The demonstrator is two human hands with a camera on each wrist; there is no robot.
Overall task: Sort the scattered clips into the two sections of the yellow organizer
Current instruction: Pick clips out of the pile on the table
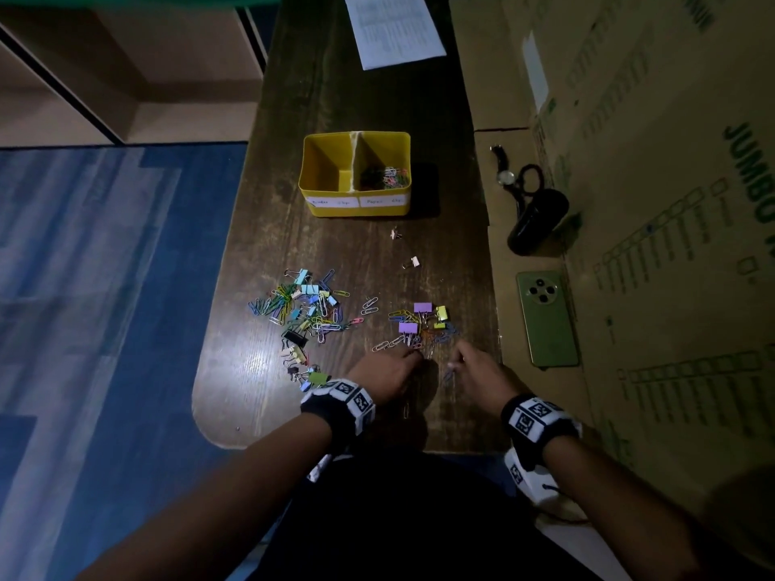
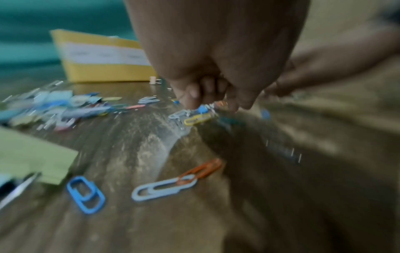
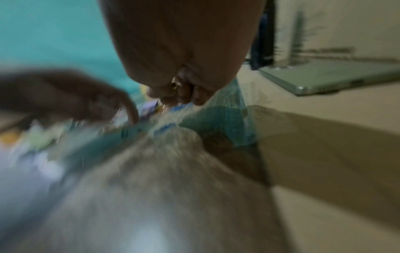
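The yellow organizer (image 1: 356, 203) stands mid-table; its right section holds paper clips (image 1: 388, 178) and its left section looks bare. Mixed binder and paper clips lie in a left pile (image 1: 304, 308) and a smaller right pile (image 1: 423, 325). My left hand (image 1: 415, 356) is at the near edge of the right pile. In the left wrist view its bunched fingers (image 2: 190, 95) pinch a small cluster of paper clips (image 2: 197, 119) on the table. My right hand (image 1: 457, 359) is curled just right of it, and a blue paper clip (image 1: 448, 374) hangs below it.
Cardboard (image 1: 629, 203) covers the right side, carrying a green phone (image 1: 547, 318), a black case (image 1: 537, 222) and a wristwatch (image 1: 505, 176). A paper sheet (image 1: 394, 29) lies at the far end. Loose paper clips (image 2: 164, 187) lie near the table's front edge.
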